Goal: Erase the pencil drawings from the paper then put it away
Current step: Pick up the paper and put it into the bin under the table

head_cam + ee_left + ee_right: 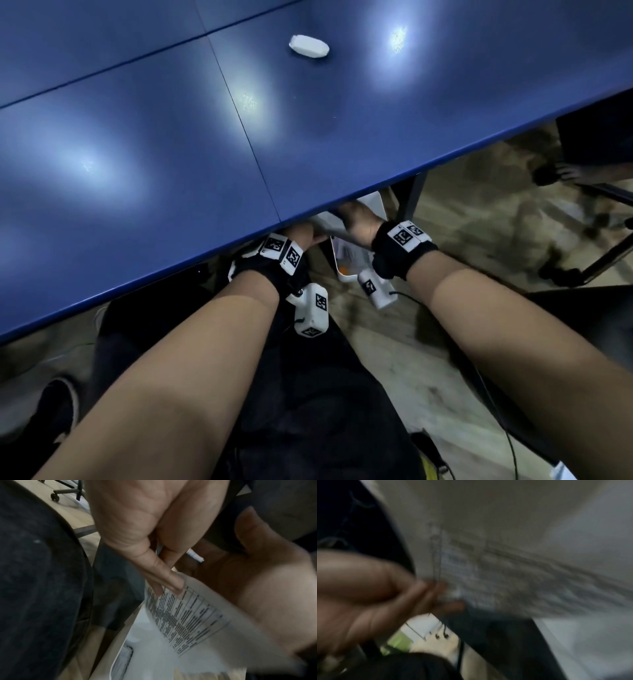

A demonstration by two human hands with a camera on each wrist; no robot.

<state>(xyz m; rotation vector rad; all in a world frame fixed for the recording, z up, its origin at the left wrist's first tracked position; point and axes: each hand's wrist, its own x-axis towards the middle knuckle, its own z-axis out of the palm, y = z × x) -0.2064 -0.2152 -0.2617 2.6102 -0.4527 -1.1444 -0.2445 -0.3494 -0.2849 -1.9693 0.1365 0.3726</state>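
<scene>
Reaching under the near edge of the blue counter [171, 144], both hands hold the paper [187, 616] low over a white bin [342, 270] on the floor. Left hand [301, 236] is partly hidden by the counter edge; in the left wrist view its thumb lies along the sheet's upper side, so its grip looks closed on the paper. Right hand [359, 222] pinches the sheet, fingers [164, 577] pressed on the printed table. White eraser [309, 46] lies on the far counter, well apart.
</scene>
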